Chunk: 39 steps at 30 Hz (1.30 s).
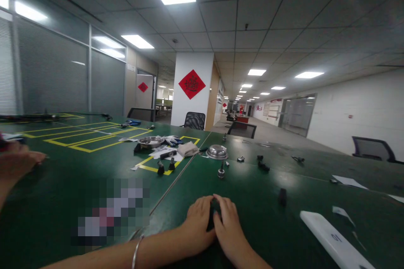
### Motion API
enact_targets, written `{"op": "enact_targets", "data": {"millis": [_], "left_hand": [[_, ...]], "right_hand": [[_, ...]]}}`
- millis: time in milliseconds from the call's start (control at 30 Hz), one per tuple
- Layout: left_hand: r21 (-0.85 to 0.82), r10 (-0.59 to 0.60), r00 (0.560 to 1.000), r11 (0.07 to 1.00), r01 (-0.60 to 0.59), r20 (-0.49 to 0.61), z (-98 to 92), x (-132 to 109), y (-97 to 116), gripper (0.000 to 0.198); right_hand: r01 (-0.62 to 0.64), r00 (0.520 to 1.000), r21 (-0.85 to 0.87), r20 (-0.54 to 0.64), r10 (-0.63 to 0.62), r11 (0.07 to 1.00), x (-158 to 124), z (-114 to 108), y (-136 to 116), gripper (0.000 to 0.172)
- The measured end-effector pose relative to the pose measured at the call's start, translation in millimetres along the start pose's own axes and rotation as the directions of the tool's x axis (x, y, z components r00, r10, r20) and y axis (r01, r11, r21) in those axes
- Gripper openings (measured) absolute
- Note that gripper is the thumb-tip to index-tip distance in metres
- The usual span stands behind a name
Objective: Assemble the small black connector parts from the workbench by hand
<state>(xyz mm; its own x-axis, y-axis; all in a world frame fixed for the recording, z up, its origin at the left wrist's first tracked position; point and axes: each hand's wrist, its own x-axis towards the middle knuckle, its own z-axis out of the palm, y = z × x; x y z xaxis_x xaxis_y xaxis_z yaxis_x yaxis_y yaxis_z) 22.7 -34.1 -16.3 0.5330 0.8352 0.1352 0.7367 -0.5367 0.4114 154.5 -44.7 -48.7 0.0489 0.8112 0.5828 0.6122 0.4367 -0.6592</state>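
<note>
My left hand (198, 222), with a silver bangle on the wrist, rests on the green table (265, 235). Beside it lies my right hand (229, 223); the fingertips of both meet at the front, leaving a small gap between the palms. The fingers of each are stretched out, and I see nothing held in them. Farther ahead stand a small metal-and-black fitting (221, 171) and an upturned steel bowl (217, 151). A dark block (282, 197) lies to the right of my hands.
At the left edge is another person's hand (19, 160). Yellow tape outlines (91, 150) mark the table. A steel dish (151, 141), a beige cloth (188, 149) and black parts (160, 168) sit ahead. To the right lies a white case (331, 237). Chairs (195, 120) stand beyond.
</note>
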Motion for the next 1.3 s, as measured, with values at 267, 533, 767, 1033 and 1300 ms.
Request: {"op": "enact_targets", "data": {"millis": [267,533,767,1033,1300], "left_hand": [[-0.055,-0.049,0.996,0.997,0.054,0.078,-11.0,-11,-14,0.068],[-0.063,-0.094,0.99,0.993,0.101,0.106,-12.0,-10,-29,0.064],[-0.203,0.001,1.0,0.979,-0.005,-0.023,-5.6,-3,-37,0.033],[-0.421,0.002,0.999,0.907,-0.016,-0.033,-16.3,-8,-26,0.051],[-0.488,-0.025,0.993,0.872,-0.037,-0.12,-20.4,-11,-18,0.054]], "right_hand": [[0.108,0.991,-0.297,0.105,-0.079,0.949,-3,1,-1,0.047],[0.017,1.0,-0.619,0.021,-0.005,0.786,-6,-4,4,0.029],[0.039,0.994,-0.253,0.108,-0.012,0.967,5,-21,-10,0.025],[-0.143,0.989,0.392,0.081,0.121,0.909,9,-9,-16,0.025],[-0.14,0.989,0.411,0.107,0.105,0.901,6,-3,-8,0.019]]}}
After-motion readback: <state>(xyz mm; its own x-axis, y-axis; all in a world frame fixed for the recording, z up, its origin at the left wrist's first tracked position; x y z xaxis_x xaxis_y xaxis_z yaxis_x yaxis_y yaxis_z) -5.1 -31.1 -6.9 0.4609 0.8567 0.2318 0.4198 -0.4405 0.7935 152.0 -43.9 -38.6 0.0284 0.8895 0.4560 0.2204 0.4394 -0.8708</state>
